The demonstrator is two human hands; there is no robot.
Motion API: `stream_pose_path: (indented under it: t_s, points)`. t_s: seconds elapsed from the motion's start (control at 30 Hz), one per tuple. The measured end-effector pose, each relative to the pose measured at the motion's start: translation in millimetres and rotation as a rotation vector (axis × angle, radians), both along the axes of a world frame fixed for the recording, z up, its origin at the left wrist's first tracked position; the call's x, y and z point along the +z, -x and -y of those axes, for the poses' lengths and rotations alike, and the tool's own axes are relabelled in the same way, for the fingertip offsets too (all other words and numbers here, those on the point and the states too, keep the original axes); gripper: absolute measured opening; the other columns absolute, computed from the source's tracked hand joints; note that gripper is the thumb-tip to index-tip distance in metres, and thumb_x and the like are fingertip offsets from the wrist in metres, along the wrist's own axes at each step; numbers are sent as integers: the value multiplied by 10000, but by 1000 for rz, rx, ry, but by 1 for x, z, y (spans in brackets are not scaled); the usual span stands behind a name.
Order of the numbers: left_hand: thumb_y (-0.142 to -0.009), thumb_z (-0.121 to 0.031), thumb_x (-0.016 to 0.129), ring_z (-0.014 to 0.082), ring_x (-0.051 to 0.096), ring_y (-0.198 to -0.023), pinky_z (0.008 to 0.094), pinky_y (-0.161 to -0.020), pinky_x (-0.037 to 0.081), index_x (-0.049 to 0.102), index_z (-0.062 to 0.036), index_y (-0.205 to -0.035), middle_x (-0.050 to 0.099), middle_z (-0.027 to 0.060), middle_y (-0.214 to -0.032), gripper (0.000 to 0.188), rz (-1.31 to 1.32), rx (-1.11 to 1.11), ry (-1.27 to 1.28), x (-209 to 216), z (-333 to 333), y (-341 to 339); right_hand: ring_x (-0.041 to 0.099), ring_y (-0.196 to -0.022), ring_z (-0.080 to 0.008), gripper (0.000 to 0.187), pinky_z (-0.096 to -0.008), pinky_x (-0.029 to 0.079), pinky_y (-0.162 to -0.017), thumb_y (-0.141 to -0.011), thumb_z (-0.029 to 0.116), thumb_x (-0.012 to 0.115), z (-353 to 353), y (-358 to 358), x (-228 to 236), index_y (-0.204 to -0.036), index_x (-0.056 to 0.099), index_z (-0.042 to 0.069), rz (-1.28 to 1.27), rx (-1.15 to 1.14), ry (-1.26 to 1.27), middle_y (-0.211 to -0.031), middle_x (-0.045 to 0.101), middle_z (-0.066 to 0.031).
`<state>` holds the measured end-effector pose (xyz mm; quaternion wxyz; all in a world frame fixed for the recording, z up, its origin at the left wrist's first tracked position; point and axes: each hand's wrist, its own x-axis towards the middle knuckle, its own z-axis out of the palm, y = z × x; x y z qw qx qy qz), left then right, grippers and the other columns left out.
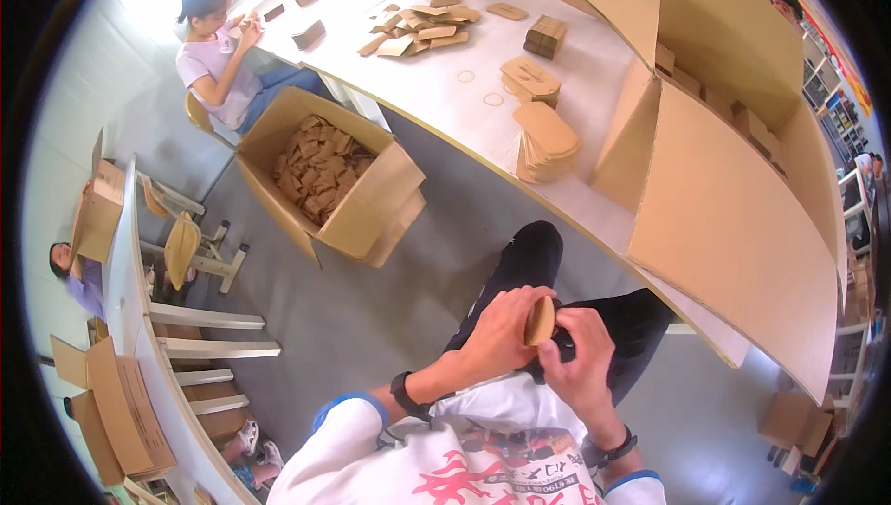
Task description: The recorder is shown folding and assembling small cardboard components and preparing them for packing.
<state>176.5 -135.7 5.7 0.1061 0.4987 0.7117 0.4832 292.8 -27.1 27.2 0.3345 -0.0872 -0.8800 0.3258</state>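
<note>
Over my lap, my left hand [502, 327] is closed around a small brown cardboard piece [540, 322] with a rounded end. It may be a thin stack; the fingers hide part of it. My right hand [580, 349] pinches its near right edge with thumb and fingers. On the table in front stand a fanned stack of rounded brown cards [548, 138] and another such stack [531, 80] just beyond it. Two thin rubber bands [493, 99] lie beside them.
Open cardboard boxes stand on the table at right [733, 208] and on the floor at left [343, 199], the latter full of small brown pieces. A loose brown pile [422, 28] and a banded-looking block [546, 36] lie farther back. Other people sit around the tables.
</note>
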Motion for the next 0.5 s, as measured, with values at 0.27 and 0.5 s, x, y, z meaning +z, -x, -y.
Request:
stream_pose_path:
  t_s: [0.27,0.5]
  points:
    - [-755,-112,728,374,576,-1026,420,-867,480,420,-20,-1348,571,201,-1120,675,113,-38,101,-2,8,1,618,-709,-294,159,-354,490,-642,-939,143,604,-1,6,-25,-967,615,-13,203,-66,391,-836,626,-158]
    - [-1033,-502,340,191,662,-881,335,-816,533,464,-13,-1248,653,114,-965,549,1035,-446,281,-9,8,15,607,-692,-119,197,-278,493,-633,-920,132,679,-12,-10,-27,-1025,567,8,146,-47,648,-754,644,-92]
